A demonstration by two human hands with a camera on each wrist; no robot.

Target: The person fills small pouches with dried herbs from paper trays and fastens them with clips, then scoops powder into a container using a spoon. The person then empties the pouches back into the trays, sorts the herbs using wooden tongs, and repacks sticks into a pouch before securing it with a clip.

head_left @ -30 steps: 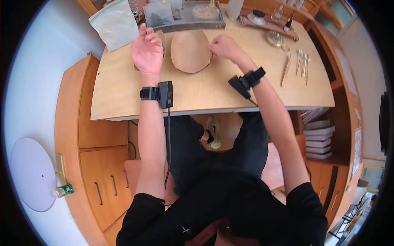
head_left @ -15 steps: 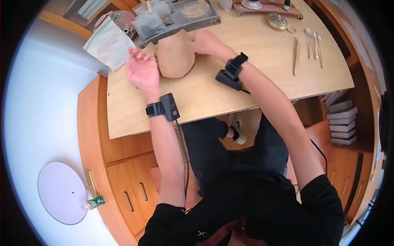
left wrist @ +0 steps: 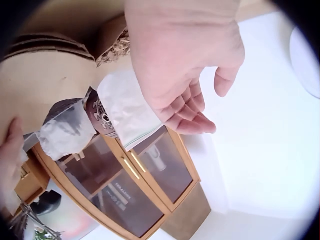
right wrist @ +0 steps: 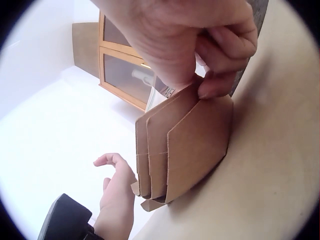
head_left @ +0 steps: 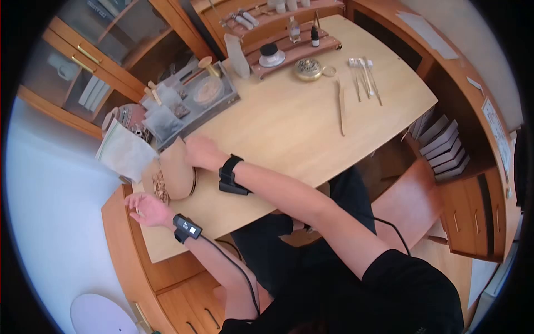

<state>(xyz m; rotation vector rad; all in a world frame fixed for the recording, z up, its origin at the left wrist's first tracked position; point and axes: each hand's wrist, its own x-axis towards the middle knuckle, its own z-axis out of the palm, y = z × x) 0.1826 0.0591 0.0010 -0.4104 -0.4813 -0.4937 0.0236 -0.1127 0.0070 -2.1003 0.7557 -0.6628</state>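
My right hand pinches the rim of a nested stack of brown paper trays on the desk's left side. The right wrist view shows the layered walls of the trays, with thumb and fingers at their upper corner. Left of the stack sits another paper tray with brown shavings-like pieces in it. My left hand is held palm up near the desk's left edge, fingers loosely bent and holding nothing. Beyond it, in the left wrist view, leans a white pouch.
A grey tray with clear bags stands behind the stack. Toward the back are a wooden rack with bottles and a round brass tin. Tweezers and several thin tools lie at the right. A glass-door cabinet stands behind.
The head view has swung, showing more of the desk's right. My right hand and the tray stack have shifted left toward the pouch. My left hand has moved outward, uncovering the tray of brown pieces.
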